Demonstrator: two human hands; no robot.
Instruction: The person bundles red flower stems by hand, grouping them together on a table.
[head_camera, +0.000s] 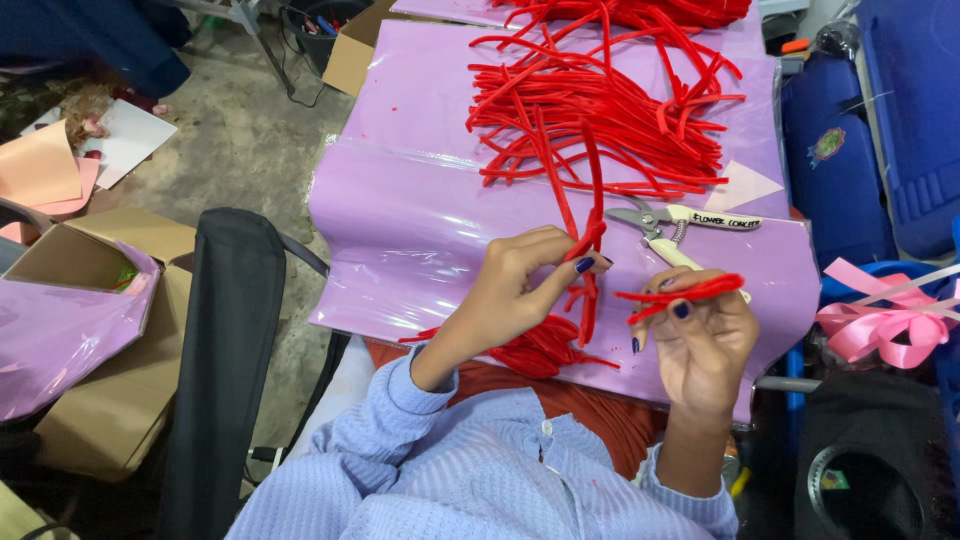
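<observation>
Red pipe cleaner (590, 240) stands pinched between thumb and fingers of the left hand (515, 290), over the purple sheet (420, 230). At 3 o'clock from it, the right hand (700, 340) grips a bent red piece (685, 293). White-handled snips (665, 225) lie at 1 o'clock, beside the red pile (600, 110)

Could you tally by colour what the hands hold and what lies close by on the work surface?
Red: 3, the strip in the left hand, the strip in the right hand, the strip pile
Purple: 1, the plastic sheet
White-handled: 1, the cutters
Pink: 1, the ribbon bow
Total: 6
</observation>
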